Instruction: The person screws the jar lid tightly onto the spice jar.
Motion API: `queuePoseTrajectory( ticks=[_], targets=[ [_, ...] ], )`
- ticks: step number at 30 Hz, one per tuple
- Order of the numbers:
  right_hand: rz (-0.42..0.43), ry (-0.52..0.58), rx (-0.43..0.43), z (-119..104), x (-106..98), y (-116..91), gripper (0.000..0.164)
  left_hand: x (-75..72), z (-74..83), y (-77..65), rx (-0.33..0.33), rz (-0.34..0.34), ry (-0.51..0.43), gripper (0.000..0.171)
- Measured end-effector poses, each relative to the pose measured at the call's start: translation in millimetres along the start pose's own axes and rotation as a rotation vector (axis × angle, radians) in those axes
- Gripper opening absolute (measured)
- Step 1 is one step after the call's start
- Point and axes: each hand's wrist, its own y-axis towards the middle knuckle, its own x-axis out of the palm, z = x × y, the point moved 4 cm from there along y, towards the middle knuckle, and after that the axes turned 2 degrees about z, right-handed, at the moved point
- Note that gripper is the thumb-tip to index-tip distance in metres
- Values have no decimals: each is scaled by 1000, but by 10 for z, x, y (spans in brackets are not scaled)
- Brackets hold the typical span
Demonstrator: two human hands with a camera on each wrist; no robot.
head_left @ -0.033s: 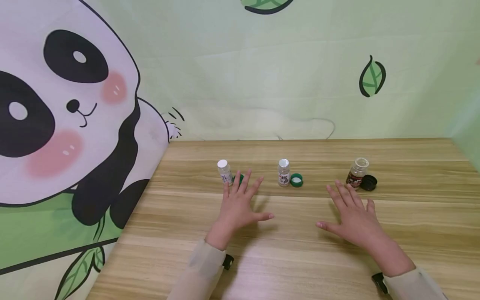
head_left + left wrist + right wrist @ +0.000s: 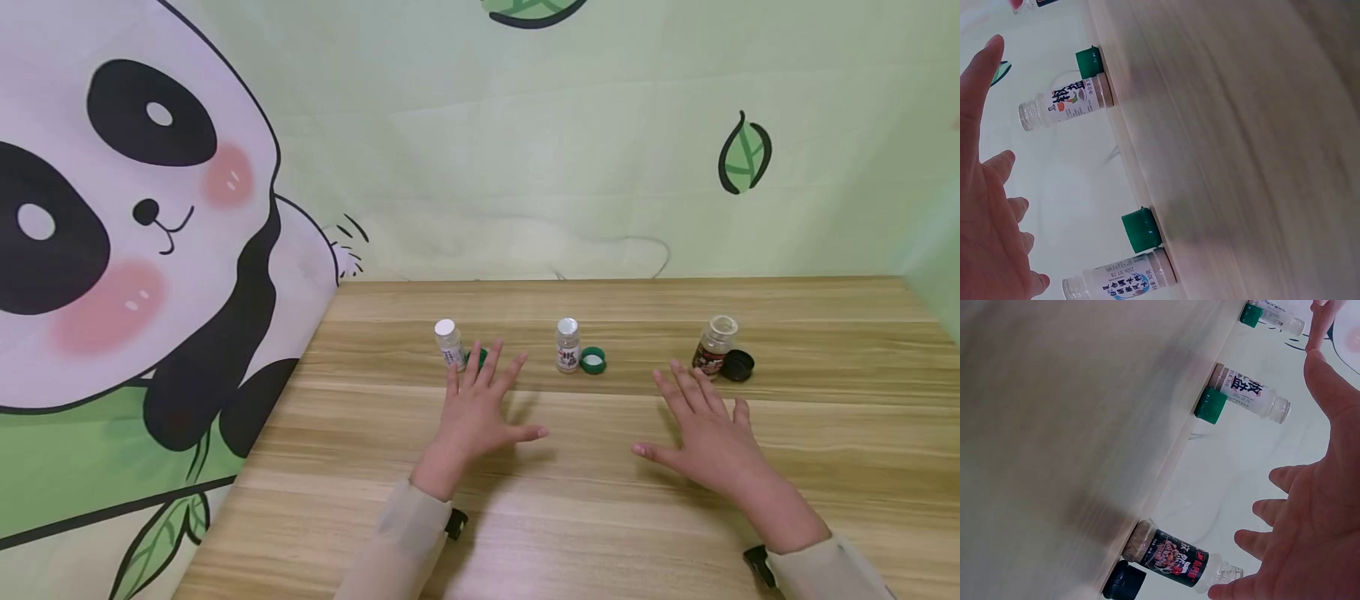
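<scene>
We see a left hand (image 2: 476, 417) and a right hand (image 2: 708, 442) well apart above a wood-grain table (image 2: 600, 525), with all their fingers spread wide and nothing in them. Three small clear glass bottles stand up past the fingertips, and every one has its cap off. Just past the left hand's fingers is the first bottle (image 2: 447, 337), with a white label that has a blue picture and dark writing on it. Its green cap (image 2: 1142, 230) sits right beside it, partly hidden by those fingers in the head view. Out past the gap between the hands is the middle bottle (image 2: 567, 346), with big black letters and a little orange on its white label. Its green cap lies on the side nearer the right hand, and we can see the cap's pale inside. Just past the right hand's fingers is the third bottle (image 2: 722, 335), fatter, with a black label and red and white writing. Its black cap (image 2: 738, 366) lies beyond the little finger. We cannot tell if a right fingertip touches that bottle.
</scene>
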Motion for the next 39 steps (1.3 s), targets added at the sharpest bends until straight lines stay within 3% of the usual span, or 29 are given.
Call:
queuePoseTrajectory(
  ticks=[39],
  targets=[
    [-16,-42,-19,-6,-57,96,108,-8,38,14,0,-2,21,108]
  ],
)
